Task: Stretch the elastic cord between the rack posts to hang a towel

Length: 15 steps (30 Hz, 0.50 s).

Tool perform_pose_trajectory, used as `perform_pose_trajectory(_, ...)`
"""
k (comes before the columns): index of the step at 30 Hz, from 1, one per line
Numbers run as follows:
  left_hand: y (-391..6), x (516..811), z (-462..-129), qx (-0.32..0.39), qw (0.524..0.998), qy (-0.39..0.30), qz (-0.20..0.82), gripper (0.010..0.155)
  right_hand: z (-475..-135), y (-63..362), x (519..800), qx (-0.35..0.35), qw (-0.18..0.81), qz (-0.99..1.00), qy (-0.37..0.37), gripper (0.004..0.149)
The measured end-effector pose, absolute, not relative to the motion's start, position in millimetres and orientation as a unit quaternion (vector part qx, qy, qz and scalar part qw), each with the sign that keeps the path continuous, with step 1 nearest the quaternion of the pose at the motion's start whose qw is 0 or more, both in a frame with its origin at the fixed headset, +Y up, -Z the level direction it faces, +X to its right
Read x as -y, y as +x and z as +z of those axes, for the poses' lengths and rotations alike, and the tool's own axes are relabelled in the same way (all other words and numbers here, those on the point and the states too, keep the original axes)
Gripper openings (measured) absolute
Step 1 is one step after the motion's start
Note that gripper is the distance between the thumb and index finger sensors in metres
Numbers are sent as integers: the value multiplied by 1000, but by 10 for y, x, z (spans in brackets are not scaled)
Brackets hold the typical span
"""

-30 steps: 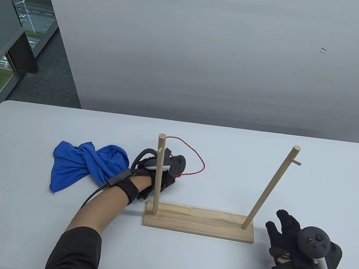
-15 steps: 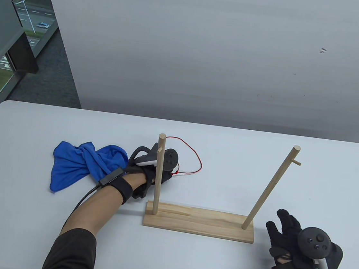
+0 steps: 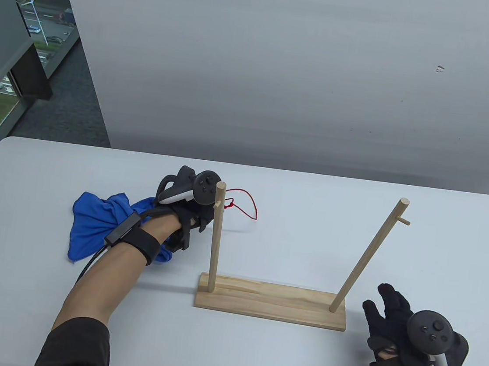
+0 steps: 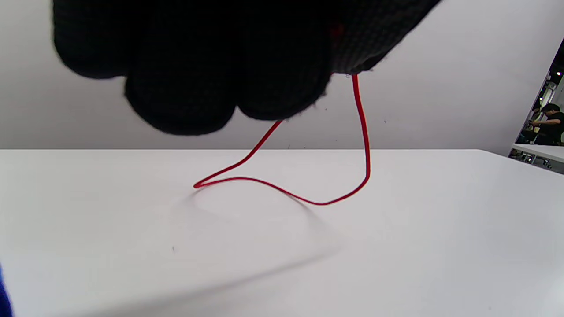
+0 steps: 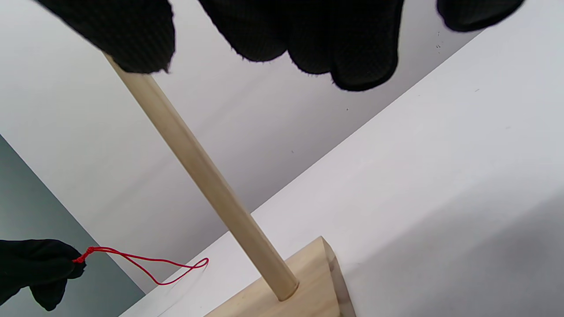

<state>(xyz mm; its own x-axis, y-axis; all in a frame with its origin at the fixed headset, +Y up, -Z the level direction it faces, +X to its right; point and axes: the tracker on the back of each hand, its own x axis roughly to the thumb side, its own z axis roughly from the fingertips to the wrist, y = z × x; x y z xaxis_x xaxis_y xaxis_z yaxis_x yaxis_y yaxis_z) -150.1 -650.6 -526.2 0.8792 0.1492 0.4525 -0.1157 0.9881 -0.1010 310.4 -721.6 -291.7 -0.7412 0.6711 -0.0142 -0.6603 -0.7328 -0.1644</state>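
Note:
A wooden rack base (image 3: 270, 302) carries a left post (image 3: 216, 237) and a leaning right post (image 3: 366, 256), each with a small peg near its top. My left hand (image 3: 199, 213) pinches a thin red elastic cord (image 3: 246, 203) and holds it up just behind the left post's top. The cord's loop hangs from my fingers (image 4: 189, 83) with its low end on the table (image 4: 282, 189). It also shows in the right wrist view (image 5: 145, 266). My right hand (image 3: 392, 314) rests open on the table right of the base, empty. A blue towel (image 3: 95, 219) lies crumpled at the left.
The white table (image 3: 294, 365) ends at a grey wall behind. A window is at the far left. The right post (image 5: 198, 176) stands close in front of my right fingers.
My left hand has risen and moved left and back, lifting the red cord from the table up to the left post's top. The right hand has stayed put.

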Motion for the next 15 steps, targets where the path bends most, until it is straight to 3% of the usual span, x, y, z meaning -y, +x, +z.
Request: perform_pose_trajectory(15,-1988,5443,-4920,195,966,39,167,41,-2900,3101,7203,85,366,926,-31,70)
